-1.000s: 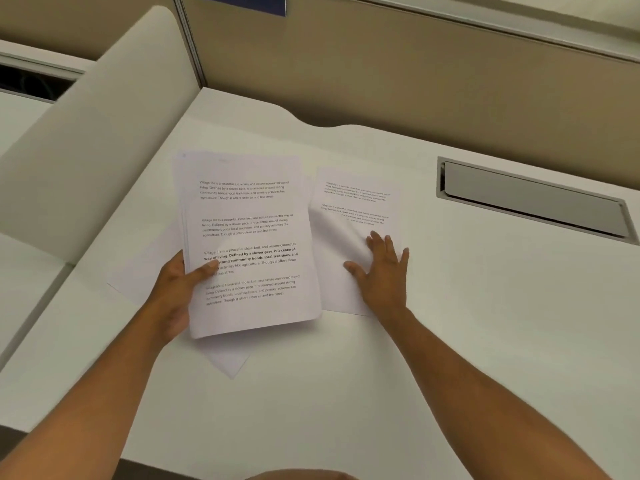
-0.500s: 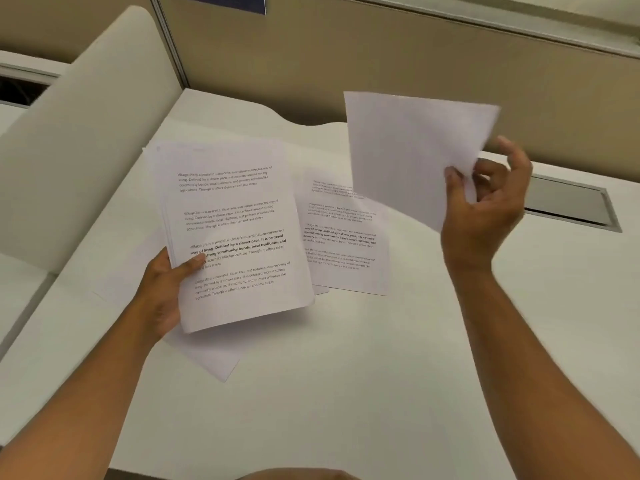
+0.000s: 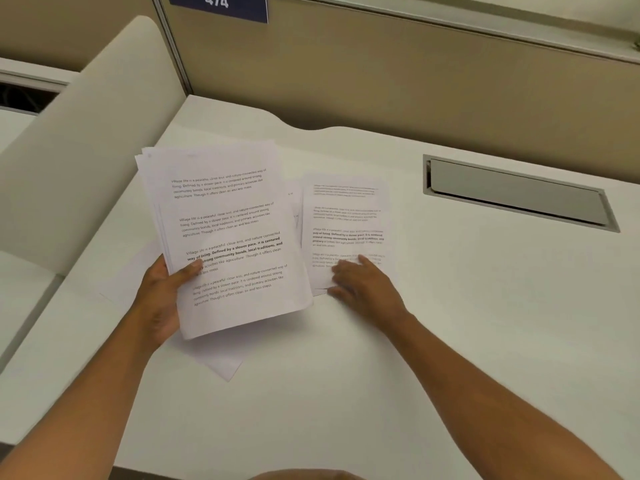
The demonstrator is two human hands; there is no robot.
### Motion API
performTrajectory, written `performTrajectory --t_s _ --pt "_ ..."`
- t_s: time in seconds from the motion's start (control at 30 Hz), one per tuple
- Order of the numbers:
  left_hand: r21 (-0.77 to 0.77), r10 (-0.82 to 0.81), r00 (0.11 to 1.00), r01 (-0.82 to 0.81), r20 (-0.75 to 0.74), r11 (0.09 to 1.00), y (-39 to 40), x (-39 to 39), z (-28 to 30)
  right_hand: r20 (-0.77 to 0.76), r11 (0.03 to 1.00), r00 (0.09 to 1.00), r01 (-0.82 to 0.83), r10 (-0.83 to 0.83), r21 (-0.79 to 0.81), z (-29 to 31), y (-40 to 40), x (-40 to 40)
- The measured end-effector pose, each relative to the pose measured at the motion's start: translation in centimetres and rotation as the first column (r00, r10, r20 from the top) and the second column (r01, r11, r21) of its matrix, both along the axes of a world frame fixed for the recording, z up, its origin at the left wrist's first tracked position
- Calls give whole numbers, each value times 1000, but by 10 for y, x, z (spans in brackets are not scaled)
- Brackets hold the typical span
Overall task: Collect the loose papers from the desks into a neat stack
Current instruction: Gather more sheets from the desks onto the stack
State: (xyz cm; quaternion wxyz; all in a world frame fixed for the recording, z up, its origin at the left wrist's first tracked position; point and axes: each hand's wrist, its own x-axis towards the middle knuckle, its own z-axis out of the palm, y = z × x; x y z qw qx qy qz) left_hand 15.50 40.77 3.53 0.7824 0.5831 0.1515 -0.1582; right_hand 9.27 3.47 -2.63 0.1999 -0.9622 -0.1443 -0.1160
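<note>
My left hand (image 3: 161, 299) grips a stack of printed papers (image 3: 225, 220) at its left edge, thumb on top, holding it slightly above the white desk (image 3: 467, 323). The stack's sheets are a little offset at the top left. To its right a single printed sheet (image 3: 346, 216) lies flat on the desk. My right hand (image 3: 363, 285) rests on that sheet's lower part with fingers spread and holds nothing. A blank sheet (image 3: 225, 362) lies on the desk under the stack, only its near corner showing.
A grey cable flap (image 3: 516, 192) is set into the desk at the back right. A curved cream divider (image 3: 79, 140) rises on the left, with a neighbouring desk beyond it. A beige partition wall with a blue sign (image 3: 218, 5) reading 474 closes the back.
Half a second ago my right hand held a blank sheet in the air. That sheet is gone from it, and the hand has come down onto the printed sheet on the desk.
</note>
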Motion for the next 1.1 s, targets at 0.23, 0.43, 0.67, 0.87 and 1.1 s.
performTrajectory --t_s 0.23,0.43,0.67,0.87,1.1 --pt "3 -13 1000 13 3 1000 -4 2 -6 -110 795 850 521 -515 311 27 0 21" --pt "27 -36 999 36 1 999 -8 5 -8 -639 445 297 892 -710 -79 59 -20 69" --pt "41 -35 999 35 1 999 -8 11 -7 -669 464 455 867 -587 183 57 -41 80" --pt "47 -50 999 50 -9 998 -8 11 -9 -671 455 533 834 -515 314 63 -32 79" --pt "70 -23 1000 24 -14 997 4 15 -7 -607 350 660 750 -442 561 113 -80 40"
